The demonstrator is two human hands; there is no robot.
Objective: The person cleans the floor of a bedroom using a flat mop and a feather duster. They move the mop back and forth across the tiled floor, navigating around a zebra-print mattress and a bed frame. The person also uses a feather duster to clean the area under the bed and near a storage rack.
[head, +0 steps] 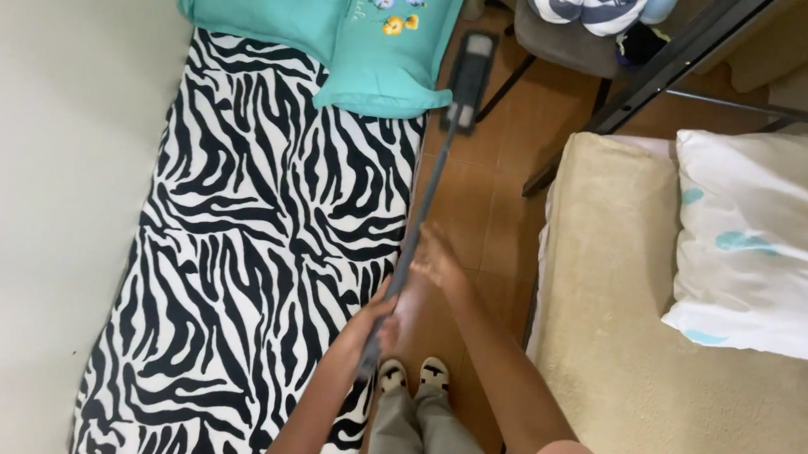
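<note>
wall [33, 179]: white | floor [483, 195]: brown tile | zebra mattress [258, 244] left | beige bed [660, 391] right

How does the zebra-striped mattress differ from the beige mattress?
The black-and-white zebra-striped mattress lies against the wall, left of the wooden floor strip; the plain beige mattress lies to its right. The zebra-striped mattress carries two teal pillows; the beige mattress carries one white pillow. Both lie flat.

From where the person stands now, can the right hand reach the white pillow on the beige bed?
Probably yes: the right hand is beside the beige bed, and nothing lies between it and the white pillow.
</note>
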